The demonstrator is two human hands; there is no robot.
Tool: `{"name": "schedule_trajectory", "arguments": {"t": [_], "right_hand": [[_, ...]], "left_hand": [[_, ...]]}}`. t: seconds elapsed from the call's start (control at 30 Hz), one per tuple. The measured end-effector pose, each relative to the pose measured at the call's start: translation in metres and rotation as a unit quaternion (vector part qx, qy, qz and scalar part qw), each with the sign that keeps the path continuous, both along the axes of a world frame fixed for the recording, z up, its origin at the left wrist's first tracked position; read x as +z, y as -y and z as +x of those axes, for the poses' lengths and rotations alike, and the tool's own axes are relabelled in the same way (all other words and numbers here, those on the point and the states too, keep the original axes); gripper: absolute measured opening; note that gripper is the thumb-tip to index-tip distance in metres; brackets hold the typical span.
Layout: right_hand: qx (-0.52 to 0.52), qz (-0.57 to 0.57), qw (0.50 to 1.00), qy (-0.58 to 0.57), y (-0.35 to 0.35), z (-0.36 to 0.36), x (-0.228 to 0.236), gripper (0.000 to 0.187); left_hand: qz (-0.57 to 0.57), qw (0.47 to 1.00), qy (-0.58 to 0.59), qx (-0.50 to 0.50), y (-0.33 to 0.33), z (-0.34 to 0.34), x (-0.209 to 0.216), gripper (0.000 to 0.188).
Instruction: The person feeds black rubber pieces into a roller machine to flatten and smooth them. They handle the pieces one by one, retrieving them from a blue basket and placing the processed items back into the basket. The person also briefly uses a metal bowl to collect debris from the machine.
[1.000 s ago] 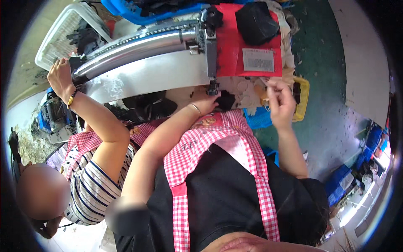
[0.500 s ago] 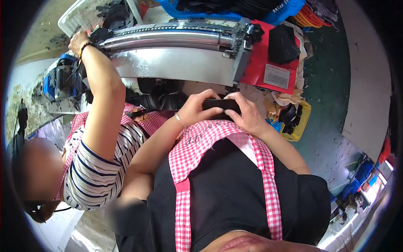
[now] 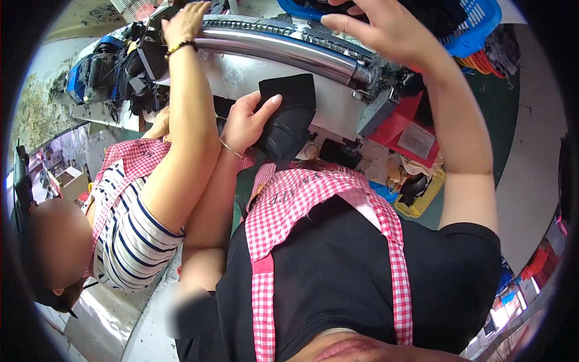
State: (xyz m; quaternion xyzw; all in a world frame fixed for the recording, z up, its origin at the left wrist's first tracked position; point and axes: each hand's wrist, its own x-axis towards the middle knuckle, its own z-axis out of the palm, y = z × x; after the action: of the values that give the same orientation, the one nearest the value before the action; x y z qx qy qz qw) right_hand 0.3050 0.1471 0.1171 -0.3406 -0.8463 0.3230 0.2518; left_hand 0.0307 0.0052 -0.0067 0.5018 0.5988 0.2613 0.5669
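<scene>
My left hand (image 3: pixel 244 123) grips a stack of flat black pieces (image 3: pixel 288 114), its thumb pressed on top. The pieces look like thin sheet material and hang in front of the machine's metal plate (image 3: pixel 232 72). Stretched out over the far right of the machine, my right hand (image 3: pixel 377 27) is beside the blue basket (image 3: pixel 482 27). Its thumb and fingers are apart, with nothing seen in them; some fingertips are cut off by the upper edge. Black material lies inside the basket.
A long silver roller (image 3: pixel 283 54) spans the machine, with a red panel (image 3: pixel 401 130) at its right end. A co-worker's hand (image 3: pixel 187 27) is at the roller's left end, near a blue motor (image 3: pixel 90 75). A yellow basket (image 3: pixel 431 196) stands low on the right.
Both my hands held the black stack at my apron. Now my left hand has carried it forward and left, while my right has let go and reached out toward the blue basket.
</scene>
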Motion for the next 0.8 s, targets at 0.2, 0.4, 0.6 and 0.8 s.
{"name": "schedule_trajectory", "arguments": {"t": [0.2,0.4,0.6,0.8], "right_hand": [[0.234,-0.248,0.923,0.179,-0.101,-0.003,-0.120,0.043],[0.206,-0.243,0.941,0.112,-0.112,-0.018,-0.168,0.038],[0.026,-0.410,0.912,0.020,-0.127,0.006,-0.201,0.024],[0.014,-0.590,0.807,-0.019,-0.117,0.002,-0.175,0.025]], "left_hand": [[-0.021,0.972,-0.231,-0.033,-0.038,0.033,0.011,0.045],[0.001,0.999,0.030,0.025,-0.024,0.025,-0.009,0.033],[-0.023,0.972,-0.230,-0.044,-0.049,0.040,0.016,0.040],[0.000,0.998,0.061,-0.006,-0.035,0.021,-0.009,0.035]]}}
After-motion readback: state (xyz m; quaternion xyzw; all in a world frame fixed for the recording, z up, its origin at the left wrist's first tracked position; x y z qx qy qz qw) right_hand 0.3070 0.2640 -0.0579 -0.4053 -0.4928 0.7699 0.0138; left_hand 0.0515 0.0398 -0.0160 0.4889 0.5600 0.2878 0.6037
